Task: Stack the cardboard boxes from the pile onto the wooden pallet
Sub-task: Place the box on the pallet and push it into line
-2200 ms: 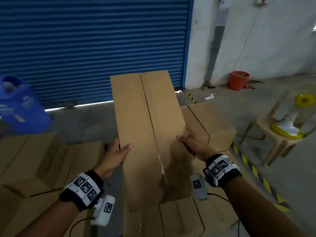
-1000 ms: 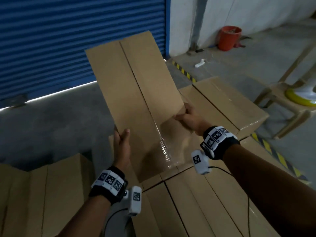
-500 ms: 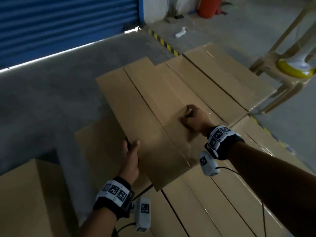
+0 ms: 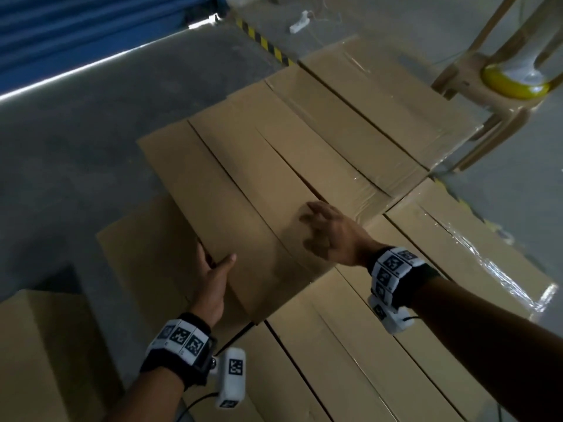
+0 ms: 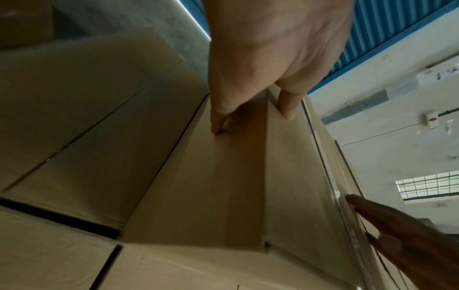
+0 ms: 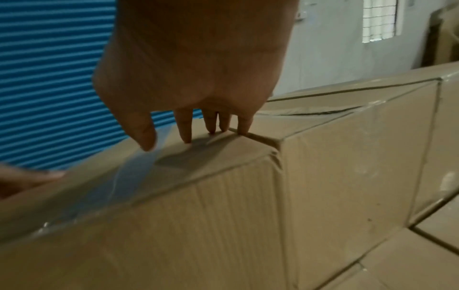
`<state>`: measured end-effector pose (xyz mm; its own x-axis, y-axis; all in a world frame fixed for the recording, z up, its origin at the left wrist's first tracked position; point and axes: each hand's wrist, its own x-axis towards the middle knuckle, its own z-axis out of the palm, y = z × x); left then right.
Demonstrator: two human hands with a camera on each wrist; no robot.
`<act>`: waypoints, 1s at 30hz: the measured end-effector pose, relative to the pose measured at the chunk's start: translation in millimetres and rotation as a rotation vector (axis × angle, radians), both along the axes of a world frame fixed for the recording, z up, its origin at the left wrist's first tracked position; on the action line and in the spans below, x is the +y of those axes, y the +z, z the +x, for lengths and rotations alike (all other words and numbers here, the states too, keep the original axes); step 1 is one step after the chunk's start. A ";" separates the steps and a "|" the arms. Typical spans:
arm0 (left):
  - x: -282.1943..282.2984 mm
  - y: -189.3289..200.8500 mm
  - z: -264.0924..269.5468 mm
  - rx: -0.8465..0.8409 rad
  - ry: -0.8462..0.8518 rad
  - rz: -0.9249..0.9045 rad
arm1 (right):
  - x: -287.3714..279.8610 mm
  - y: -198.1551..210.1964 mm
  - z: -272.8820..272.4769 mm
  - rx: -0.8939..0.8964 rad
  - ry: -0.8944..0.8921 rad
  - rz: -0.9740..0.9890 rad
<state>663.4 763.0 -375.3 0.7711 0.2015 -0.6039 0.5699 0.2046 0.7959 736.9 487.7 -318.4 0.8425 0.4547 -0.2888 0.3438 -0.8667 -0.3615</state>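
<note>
— Where does the head view look from?
— From above, forward and down over the cardboard box (image 4: 231, 190) and both forearms.
— And the wrist views?
— The left wrist view sits close under the left hand (image 5: 268, 49), looking along the box's side. The right wrist view sits close behind the right hand (image 6: 196, 64), facing the blue shutter (image 6: 49, 78).
— What do they share?
— That box's top, seen in all three.
</note>
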 end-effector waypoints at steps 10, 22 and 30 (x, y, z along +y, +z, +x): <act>-7.4 -12.3 13.1 -0.044 0.091 -0.026 | -60.2 -28.4 -5.0 -0.033 -0.056 -0.391; -4.5 -2.9 22.2 0.037 0.011 0.058 | -42.0 -25.7 -5.2 -0.030 -0.212 -0.253; -17.6 114.4 24.1 -0.129 -0.232 0.401 | -6.9 67.9 -37.2 0.008 -0.388 0.030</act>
